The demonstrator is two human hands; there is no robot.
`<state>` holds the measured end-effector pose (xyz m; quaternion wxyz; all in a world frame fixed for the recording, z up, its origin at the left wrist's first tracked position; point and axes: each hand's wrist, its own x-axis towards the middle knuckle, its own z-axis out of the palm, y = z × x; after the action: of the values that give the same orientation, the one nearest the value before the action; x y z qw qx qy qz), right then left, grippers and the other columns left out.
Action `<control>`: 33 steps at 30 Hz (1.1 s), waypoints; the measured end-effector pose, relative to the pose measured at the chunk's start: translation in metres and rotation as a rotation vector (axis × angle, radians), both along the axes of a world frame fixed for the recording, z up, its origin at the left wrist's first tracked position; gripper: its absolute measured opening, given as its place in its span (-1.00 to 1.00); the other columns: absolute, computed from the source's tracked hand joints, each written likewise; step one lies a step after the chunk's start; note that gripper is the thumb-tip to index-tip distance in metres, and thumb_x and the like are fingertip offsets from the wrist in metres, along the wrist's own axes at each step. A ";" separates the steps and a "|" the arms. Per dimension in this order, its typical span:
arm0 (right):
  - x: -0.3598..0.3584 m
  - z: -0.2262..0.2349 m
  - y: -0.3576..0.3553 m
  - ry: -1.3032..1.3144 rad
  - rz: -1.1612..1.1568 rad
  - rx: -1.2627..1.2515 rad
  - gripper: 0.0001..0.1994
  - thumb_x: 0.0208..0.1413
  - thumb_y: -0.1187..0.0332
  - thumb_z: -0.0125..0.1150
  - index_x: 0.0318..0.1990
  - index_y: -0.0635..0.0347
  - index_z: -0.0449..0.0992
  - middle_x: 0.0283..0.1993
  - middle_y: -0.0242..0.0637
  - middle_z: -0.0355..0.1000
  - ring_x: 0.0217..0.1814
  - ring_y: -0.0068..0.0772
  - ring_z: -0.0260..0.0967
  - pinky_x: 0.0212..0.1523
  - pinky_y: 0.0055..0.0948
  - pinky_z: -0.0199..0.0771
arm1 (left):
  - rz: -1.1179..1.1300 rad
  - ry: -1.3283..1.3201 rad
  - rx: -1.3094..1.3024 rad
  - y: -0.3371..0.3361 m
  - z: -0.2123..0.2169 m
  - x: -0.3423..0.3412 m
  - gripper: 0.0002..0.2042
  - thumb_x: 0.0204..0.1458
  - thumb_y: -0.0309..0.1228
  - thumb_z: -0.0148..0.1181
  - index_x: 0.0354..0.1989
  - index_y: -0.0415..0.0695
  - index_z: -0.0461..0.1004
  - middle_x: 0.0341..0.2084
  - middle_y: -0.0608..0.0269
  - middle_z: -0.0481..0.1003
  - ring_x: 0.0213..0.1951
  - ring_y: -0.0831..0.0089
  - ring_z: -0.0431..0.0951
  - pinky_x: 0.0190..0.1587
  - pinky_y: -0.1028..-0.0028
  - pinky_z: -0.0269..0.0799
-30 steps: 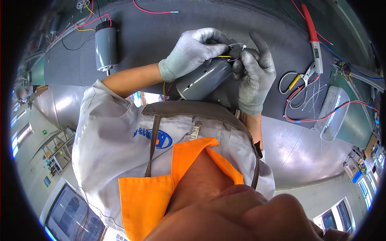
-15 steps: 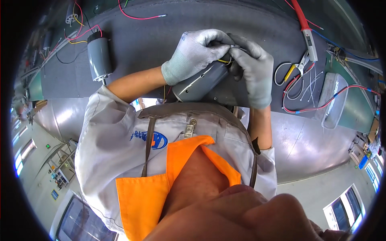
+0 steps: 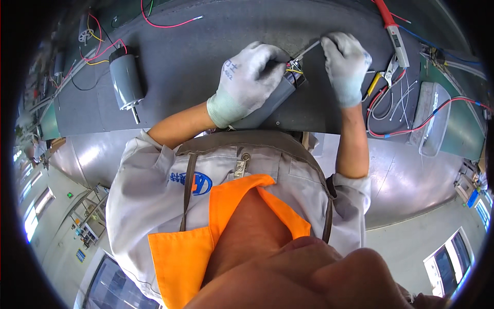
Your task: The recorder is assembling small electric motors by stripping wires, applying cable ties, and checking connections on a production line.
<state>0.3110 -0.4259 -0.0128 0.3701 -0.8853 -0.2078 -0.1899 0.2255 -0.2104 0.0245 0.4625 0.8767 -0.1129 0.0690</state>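
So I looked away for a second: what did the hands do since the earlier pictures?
The right hand came off the grey motor and moved out to the right, now pinching a thin white strip that runs from the motor's wired end. The left hand stayed clamped over the motor. The spare motor and pliers lie as before.

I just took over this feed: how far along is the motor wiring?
In hand: left hand grips the grey motor, right hand pulls a thin white strip at its wire end. Another grey motor lies aside, wired. Pliers and loose white ties lie unused.
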 end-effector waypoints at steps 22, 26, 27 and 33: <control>-0.003 0.039 0.052 1.045 0.364 1.242 -0.86 0.13 0.44 0.28 -0.45 0.15 0.47 -0.61 -0.48 0.27 -0.67 -0.71 0.18 -0.66 -0.64 0.07 | -0.898 -0.384 0.817 0.011 0.018 0.040 -0.68 -0.08 -0.34 0.13 -0.14 -0.23 0.41 -0.59 0.27 0.46 -0.60 0.29 0.56 -0.56 0.32 0.46; -0.015 0.048 0.006 0.544 0.003 0.447 -0.73 0.17 0.33 0.32 -0.14 0.41 0.59 -0.36 -0.33 0.52 -0.40 -0.45 0.54 -0.40 -0.47 0.50 | -0.675 -0.411 0.804 0.020 0.009 0.025 -0.65 0.00 -0.26 0.18 -0.08 -0.20 0.46 -0.52 0.27 0.49 -0.56 0.35 0.58 -0.55 0.33 0.48; -0.020 0.029 -0.021 0.208 -0.102 0.312 -0.73 0.18 0.28 0.30 -0.14 0.35 0.61 -0.25 -0.16 0.60 -0.27 -0.25 0.60 -0.25 -0.35 0.56 | -0.671 -0.420 0.794 0.020 0.012 0.024 -0.65 0.00 -0.26 0.18 -0.08 -0.20 0.46 -0.52 0.27 0.49 -0.56 0.35 0.58 -0.55 0.33 0.48; -0.075 0.002 -0.085 0.378 -0.838 -0.870 -0.53 0.19 0.05 0.23 0.15 0.10 0.42 -0.20 0.12 0.52 -0.17 0.11 0.54 -0.22 -0.06 0.56 | -0.586 -0.344 0.769 -0.004 0.025 0.046 -0.68 0.04 -0.13 0.30 -0.14 -0.05 0.49 -0.31 0.20 0.47 -0.24 0.24 0.55 -0.22 0.25 0.48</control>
<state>0.2360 -0.5106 -0.0111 -0.0991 -0.9793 0.1672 -0.0569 0.2717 -0.2145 0.0497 0.0815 0.8910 -0.4454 0.0332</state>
